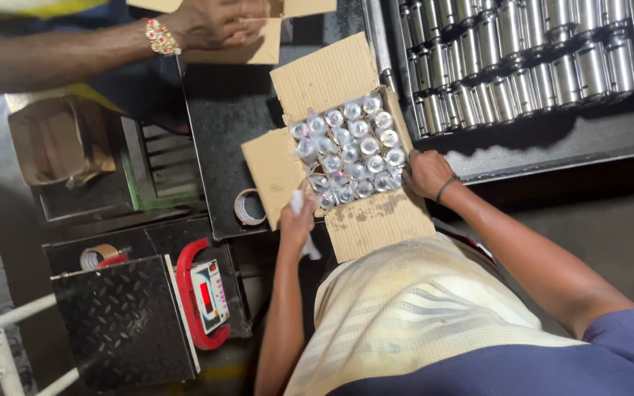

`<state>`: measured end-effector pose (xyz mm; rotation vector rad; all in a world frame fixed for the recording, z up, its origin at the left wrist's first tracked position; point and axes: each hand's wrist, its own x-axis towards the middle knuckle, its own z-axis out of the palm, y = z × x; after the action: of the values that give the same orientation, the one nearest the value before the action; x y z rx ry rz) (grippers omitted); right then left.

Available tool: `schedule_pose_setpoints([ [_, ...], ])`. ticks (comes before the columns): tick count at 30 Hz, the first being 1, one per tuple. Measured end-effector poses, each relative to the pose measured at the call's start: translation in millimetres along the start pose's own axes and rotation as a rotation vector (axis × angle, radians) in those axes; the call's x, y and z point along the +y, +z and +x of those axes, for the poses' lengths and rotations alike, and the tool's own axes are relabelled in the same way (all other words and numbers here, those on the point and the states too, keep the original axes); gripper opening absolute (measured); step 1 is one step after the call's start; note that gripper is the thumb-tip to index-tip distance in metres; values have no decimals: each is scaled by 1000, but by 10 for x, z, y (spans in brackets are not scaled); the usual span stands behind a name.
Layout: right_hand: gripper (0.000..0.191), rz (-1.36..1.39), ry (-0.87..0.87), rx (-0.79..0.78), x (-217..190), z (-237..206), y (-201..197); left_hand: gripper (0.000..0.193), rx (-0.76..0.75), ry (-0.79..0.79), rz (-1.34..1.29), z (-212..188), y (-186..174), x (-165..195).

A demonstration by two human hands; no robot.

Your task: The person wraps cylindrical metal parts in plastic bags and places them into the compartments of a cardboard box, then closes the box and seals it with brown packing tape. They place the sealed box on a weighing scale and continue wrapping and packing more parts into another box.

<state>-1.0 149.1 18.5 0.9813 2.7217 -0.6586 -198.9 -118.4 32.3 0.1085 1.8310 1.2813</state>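
Two hands work at an open cardboard box (373,224) packed with upright, plastic-wrapped metal cylinders (350,154), their round tops facing the camera in tight rows. That box sits on a dark work surface (221,110) just ahead of the person, flaps folded out to all four sides. At its right near corner the right hand (425,174) presses against the box wall, fingers curled around the edge rather than around any part. On the left near corner the left hand (296,218) pinches a small white scrap (308,246), perhaps cloth or wrapping; the view is too soft to tell which. Both hands lie equally close to the nearest row, which stands just beyond the fingertips. A tape roll (248,206) rests left of the box, a rack of bare metal cylinders (522,62) lies far right, and another person's hand (214,26) holds cardboard at the far edge.
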Motion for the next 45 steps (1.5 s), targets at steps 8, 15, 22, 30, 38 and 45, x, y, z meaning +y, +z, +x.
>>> schedule_pose_setpoints([
  [8,30,3,42,26,-45,-142,40,41,-412,-37,-775,-36,217,275],
  [15,27,440,-358,419,-645,-433,-407,29,-181,80,-612,130,848,298],
  [22,23,715,-109,277,-554,-294,-674,32,-354,-98,-644,108,1155,370],
  [30,52,879,-265,-67,-442,-603,-1145,19,-82,688,481,-70,1257,872],
  [38,48,-13,-4,307,115,-241,-852,23,72,839,705,-387,923,1251],
  [45,44,-2,392,396,725,264,-483,30,69,736,595,-562,927,1313],
])
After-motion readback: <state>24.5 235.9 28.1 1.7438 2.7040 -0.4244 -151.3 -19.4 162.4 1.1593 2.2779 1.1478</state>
